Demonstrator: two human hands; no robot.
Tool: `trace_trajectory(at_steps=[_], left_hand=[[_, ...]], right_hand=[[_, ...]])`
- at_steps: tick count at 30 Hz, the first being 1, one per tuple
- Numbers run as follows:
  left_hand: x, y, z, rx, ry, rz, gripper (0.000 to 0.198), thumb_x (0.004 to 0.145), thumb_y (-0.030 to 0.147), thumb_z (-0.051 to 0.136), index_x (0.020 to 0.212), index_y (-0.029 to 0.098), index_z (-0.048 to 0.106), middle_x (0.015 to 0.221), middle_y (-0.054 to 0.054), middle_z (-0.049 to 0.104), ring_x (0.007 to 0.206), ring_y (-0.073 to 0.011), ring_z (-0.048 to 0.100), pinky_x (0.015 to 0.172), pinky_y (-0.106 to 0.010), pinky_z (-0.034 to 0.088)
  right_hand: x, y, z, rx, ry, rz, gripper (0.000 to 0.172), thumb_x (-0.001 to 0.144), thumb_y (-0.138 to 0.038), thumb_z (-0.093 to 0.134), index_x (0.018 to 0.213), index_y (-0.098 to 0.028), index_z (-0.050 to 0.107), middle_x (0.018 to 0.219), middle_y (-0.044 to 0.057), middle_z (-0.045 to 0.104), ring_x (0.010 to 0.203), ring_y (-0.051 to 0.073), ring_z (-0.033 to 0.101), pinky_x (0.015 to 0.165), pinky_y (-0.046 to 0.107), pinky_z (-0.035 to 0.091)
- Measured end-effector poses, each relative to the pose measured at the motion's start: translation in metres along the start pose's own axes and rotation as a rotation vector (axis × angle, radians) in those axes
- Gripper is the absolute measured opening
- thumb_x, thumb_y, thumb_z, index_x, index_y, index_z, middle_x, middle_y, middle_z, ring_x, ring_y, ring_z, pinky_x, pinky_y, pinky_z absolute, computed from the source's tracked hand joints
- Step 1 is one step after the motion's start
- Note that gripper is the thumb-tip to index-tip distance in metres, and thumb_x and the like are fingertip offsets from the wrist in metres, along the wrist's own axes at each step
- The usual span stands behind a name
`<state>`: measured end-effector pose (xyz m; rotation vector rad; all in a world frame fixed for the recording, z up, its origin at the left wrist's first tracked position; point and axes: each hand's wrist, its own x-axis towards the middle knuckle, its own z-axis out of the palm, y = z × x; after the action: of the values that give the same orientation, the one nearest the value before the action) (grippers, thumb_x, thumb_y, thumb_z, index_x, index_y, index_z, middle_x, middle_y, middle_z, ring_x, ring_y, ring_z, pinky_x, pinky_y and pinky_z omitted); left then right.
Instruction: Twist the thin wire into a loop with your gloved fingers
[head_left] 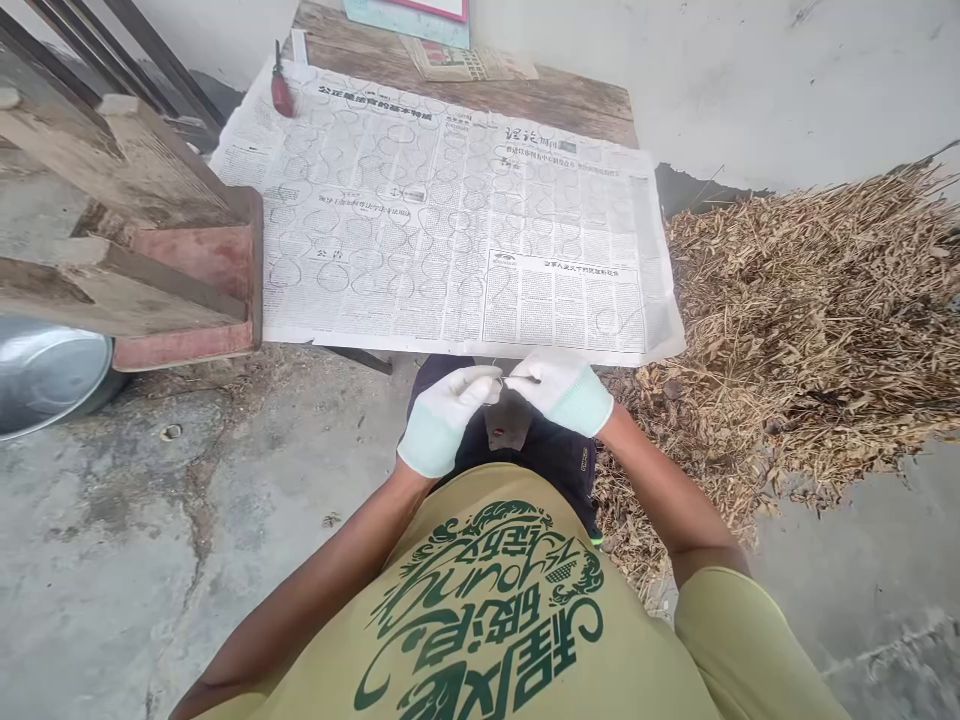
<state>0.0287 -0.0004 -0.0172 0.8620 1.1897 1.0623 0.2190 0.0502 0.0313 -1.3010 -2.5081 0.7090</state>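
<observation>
Below newspaper (450,220), left hand (442,415) meets right hand (562,390) (gloved).

I see Chinese headlines on broad white newspaper sheet (450,220), print too small to read surely. Olive cotton T-shirt (487,620): green stylised Chinese characters, Latin word looks like "young".

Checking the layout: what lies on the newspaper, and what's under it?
Rows of thin loops cover the newspaper; a red-handled tool lies at its far left corner. Beneath, a wooden table shows only at the far edge; the rest is hidden.
</observation>
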Motion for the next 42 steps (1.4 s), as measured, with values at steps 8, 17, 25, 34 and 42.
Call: trace_trajectory(at_steps=[8,17,25,34,42], left_hand=[[0.009,-0.005,0.002,-0.029,0.038,0.012,0.026,0.081,0.04,0.079,0.087,0.015,0.079,0.072,-0.004,0.072,0.07,-0.0154,0.062,0.074,-0.031,0.052],[0.005,0.003,-0.002,0.077,0.013,-0.018,0.024,0.079,0.039,0.078,0.083,0.015,0.078,0.068,-0.004,0.071,0.065,-0.0159,0.063,0.068,-0.03,0.053],[0.003,0.007,0.002,0.166,0.005,-0.055,0.022,0.074,0.038,0.076,0.077,0.016,0.075,0.064,-0.003,0.07,0.058,-0.015,0.06,0.061,-0.029,0.051],[0.003,0.01,-0.003,0.222,-0.016,-0.084,0.019,0.078,0.034,0.076,0.077,0.016,0.076,0.064,-0.004,0.071,0.062,-0.0166,0.065,0.063,-0.03,0.052],[0.004,-0.009,-0.007,-0.008,-0.036,-0.029,0.03,0.076,0.04,0.083,0.091,0.014,0.081,0.071,-0.006,0.075,0.062,-0.016,0.064,0.067,-0.033,0.057]], right_hand=[[-0.002,0.002,0.012,-0.081,0.015,-0.119,0.032,0.105,-0.03,0.053,0.091,-0.02,0.079,0.082,0.005,0.073,0.078,0.017,0.061,0.077,0.032,0.041],[-0.006,-0.006,0.004,0.348,0.119,0.32,0.034,0.096,-0.029,0.063,0.128,-0.026,0.074,0.103,0.0,0.08,0.096,0.017,0.073,0.096,0.034,0.054],[-0.001,-0.007,0.018,0.297,0.077,0.245,0.035,0.099,-0.016,0.051,0.118,-0.026,0.078,0.109,0.0,0.08,0.103,0.015,0.073,0.102,0.031,0.051],[0.0,-0.013,0.025,0.245,0.166,0.298,0.029,0.099,-0.018,0.054,0.111,-0.025,0.08,0.107,0.0,0.081,0.098,0.016,0.074,0.098,0.03,0.053],[0.001,-0.016,0.027,0.367,0.152,0.348,0.03,0.1,-0.02,0.052,0.113,-0.025,0.079,0.102,-0.001,0.08,0.081,0.013,0.074,0.091,0.027,0.054]])
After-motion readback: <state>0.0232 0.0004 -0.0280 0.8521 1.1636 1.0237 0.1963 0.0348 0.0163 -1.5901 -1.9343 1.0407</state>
